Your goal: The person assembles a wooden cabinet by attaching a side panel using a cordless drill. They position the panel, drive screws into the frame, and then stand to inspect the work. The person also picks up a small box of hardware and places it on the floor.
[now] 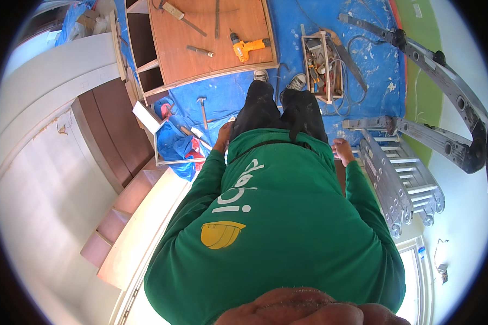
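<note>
My left hand (pixel 223 136) hangs beside my left thigh, its fingers loose and partly hidden against the dark trousers (pixel 253 111). I make out nothing held in it. On the other side, my right hand (pixel 342 150) hangs by my right hip, fingers loosely bent and apart, with nothing in them. A claw hammer (pixel 202 112) lies on the blue sheet (pixel 217 86) ahead of my left hand. Ahead of my right hand stands an open tool box (pixel 329 98) filled with hand tools. A handsaw (pixel 350 62) leans at its right side.
Ahead, a wooden cabinet (pixel 200 70) bears a yellow cordless drill (pixel 247 49), a chisel (pixel 200 51) and other tools. Metal ladder sections (pixel 387 179) stand at right. On the left are a white-edged frame (pixel 156 143) over blue plastic and pink shelving (pixel 115 221). Cables cross the sheet.
</note>
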### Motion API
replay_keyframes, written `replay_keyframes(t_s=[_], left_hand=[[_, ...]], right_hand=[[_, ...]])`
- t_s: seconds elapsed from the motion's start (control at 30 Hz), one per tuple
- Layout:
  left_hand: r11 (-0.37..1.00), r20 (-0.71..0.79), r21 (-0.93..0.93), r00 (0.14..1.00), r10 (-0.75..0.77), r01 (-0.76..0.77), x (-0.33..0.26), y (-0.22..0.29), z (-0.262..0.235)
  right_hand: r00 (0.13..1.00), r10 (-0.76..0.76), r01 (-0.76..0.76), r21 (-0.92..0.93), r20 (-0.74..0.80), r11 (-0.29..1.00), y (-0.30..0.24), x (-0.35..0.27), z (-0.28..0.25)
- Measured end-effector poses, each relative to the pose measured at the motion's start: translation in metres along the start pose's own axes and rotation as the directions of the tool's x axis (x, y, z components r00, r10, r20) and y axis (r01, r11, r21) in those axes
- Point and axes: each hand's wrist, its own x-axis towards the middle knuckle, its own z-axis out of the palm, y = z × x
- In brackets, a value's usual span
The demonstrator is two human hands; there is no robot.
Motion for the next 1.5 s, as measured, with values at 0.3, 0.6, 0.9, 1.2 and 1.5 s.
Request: replay_keyframes(t_s=[0.3, 0.6, 0.9, 1.2, 1.5], left_hand=[[0.987, -0.006, -0.059, 0.989, -0.149, 0.149, 0.008, -0.018, -0.036], [0.998, 0.001, -0.056, 1.0, 0.004, -0.004, -0.015, 0.043, -0.008], [0.979, -0.042, 0.17, 0.993, -0.109, 0.115, -0.02, 0.069, -0.019], [0.978, 0.045, 0.206, 0.999, 0.024, -0.033, -0.002, 0.126, 0.026], [0.891, 0.234, 0.322, 0.939, 0.254, -0.321, 0.027, 0.098, 0.055]], right_hand=[[0.971, -0.214, 0.203, 0.098, 0.108, 0.974, -0.115, 0.049, 0.001], [0.94, -0.341, 0.341, 0.065, -0.011, 0.938, -0.175, 0.029, 0.034], [0.999, 0.035, -0.034, 0.088, -0.007, 0.995, -0.011, 0.035, 0.039], [0.997, -0.001, 0.012, 0.147, -0.078, 0.989, 0.011, 0.031, 0.023], [0.969, -0.227, 0.245, 0.413, -0.094, 0.877, -0.077, 0.019, -0.023]])
